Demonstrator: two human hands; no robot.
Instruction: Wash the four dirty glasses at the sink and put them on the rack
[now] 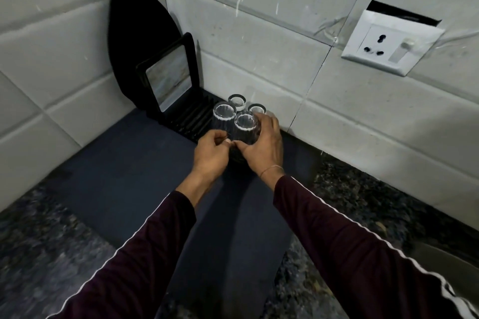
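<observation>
Clear glass, the nearest tumbler sits upside down in the right hand, whose fingers curl round its side, seemingly to seat it. Beside it the left hand pinches thumb to fingertips just at the tumbler's wall, perhaps steadying. Three other inverted glasses cluster touching behind, on the black ribbed rack against the tiled wall, likely to drain.

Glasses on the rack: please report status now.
Right hand grips nearest glass; left hand pinches at its side. Four glasses upside down on rack. Nothing in the way.
</observation>
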